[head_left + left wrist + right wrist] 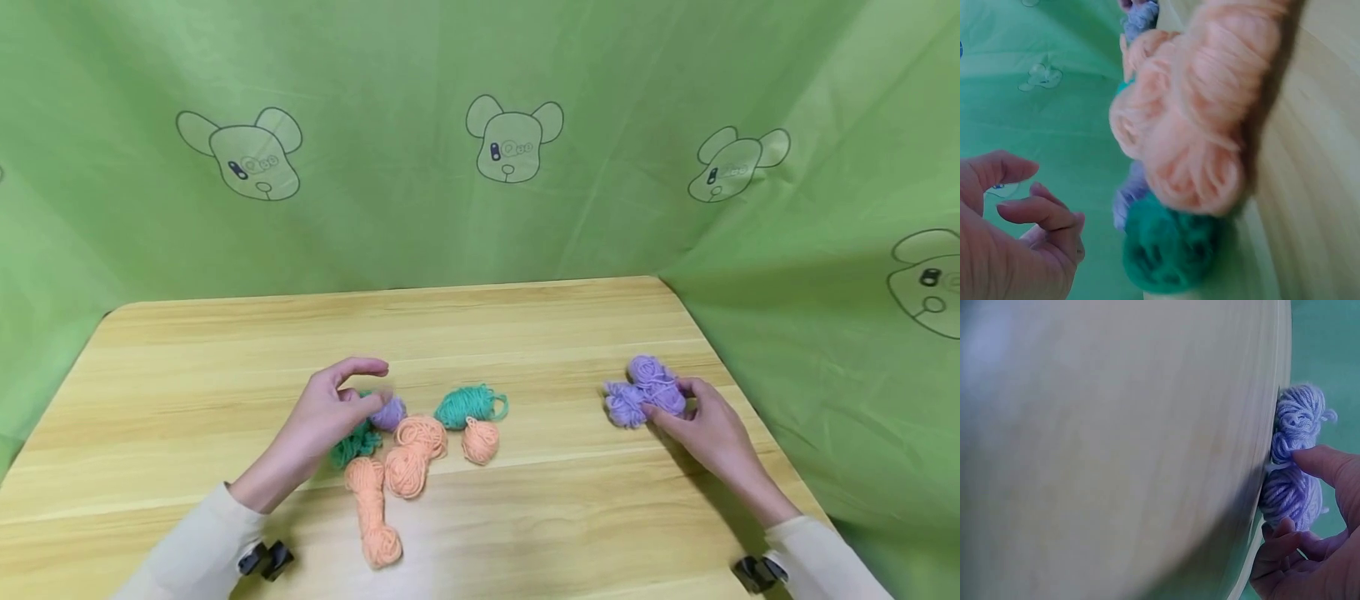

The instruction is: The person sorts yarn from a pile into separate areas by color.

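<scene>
At the right of the table my right hand [708, 425] grips a purple yarn skein [663, 393], thumb on one side and fingers on the other. Touching it is another purple yarn bundle [624, 405]. Both show in the right wrist view, with the thumb pressed on the purple yarn [1291, 494]. My left hand [324, 417] hovers over the yarn group at centre left, fingers loosely bent and holding nothing. Under and beside it lie a dark green yarn ball [356, 445] and a small purple yarn ball [389, 414], both partly hidden by the hand in the head view.
Close by lie a long peach skein [371, 508], a second peach skein [411, 458], a small peach ball [481, 441] and a teal skein [463, 407] with a loose loop. The wooden table [570, 533] meets a green curtain [390, 217] at its back and right.
</scene>
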Motion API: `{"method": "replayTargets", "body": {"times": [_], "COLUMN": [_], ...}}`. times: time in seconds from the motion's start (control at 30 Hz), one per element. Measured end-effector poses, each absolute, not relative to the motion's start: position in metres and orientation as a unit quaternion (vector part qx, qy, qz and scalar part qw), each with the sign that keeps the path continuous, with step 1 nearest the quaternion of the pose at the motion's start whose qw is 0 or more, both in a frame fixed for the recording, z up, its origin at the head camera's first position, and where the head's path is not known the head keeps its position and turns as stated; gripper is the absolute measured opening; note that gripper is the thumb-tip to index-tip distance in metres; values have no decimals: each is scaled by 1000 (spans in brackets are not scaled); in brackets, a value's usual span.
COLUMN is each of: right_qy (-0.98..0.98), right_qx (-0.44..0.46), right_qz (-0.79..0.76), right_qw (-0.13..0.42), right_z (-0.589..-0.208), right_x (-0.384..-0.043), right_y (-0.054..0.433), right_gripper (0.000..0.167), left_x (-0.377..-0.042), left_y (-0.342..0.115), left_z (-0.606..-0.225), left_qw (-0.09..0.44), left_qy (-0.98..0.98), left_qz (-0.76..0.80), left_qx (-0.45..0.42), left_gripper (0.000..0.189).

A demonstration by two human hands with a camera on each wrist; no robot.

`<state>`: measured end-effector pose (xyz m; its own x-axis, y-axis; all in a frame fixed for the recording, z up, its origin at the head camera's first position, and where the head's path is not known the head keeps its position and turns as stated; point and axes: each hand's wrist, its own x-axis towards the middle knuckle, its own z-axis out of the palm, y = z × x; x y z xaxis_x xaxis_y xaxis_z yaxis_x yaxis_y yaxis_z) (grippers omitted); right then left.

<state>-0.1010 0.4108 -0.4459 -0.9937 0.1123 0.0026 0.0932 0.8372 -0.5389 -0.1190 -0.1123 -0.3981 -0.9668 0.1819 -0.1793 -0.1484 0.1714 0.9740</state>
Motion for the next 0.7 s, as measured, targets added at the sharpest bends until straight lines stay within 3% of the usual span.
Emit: {"method": "replayTargets", "body": {"times": [0.7], "right_qy": [-958], "right_qx": [-50], "right_qz": [281], "right_qw": [23], "right_z": [-447], "right_x": [-97], "right_y": [411], "right_gripper": [73], "left_x": [-119], "left_y": [-126], "left_z": [-420], "left_qw": [158], "left_qy": [803], "left_qz": [574], "left_qx": [16], "left_gripper": [61]}}
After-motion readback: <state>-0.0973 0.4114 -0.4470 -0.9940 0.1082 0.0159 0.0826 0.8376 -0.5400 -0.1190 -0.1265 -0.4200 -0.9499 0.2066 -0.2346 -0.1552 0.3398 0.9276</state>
